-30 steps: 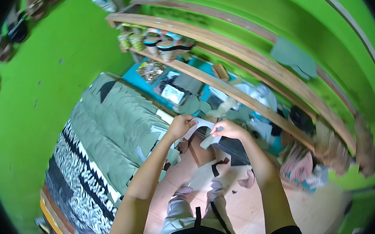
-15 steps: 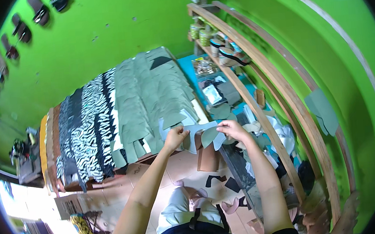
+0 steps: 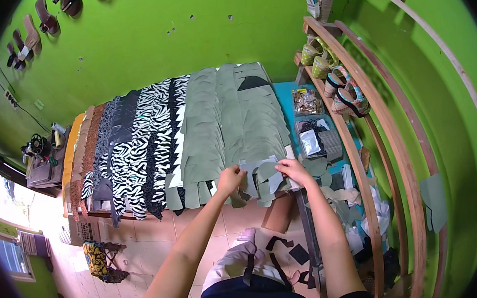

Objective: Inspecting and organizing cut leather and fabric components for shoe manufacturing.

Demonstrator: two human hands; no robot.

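Between my two hands is a curved cut piece of grey-green material (image 3: 265,172) with a pale grey back, like a flat shoe-upper part. My left hand (image 3: 231,180) pinches one end of it, with the fingers closed. The other end is in the closed fingers of my right hand (image 3: 294,171). Both hands are over the front edge of a table, above overlapping rows of grey-green cut pieces (image 3: 200,127). A dark triangular piece (image 3: 252,82) lies on the far end of those rows.
Zebra-print pieces (image 3: 131,171) and orange ones (image 3: 70,145) continue leftward. At right, a wooden rack (image 3: 385,132) holds wedge sandals (image 3: 351,100). A bin of small fittings (image 3: 307,101) stands behind. Dark scraps (image 3: 299,254) and a patterned stool (image 3: 96,262) are on the floor. A sewing machine (image 3: 39,146) stands far left.
The view has shifted, so the table and rack sit differently in it. My hands still hold the grey-green piece, now over the front of the grey-green rows.
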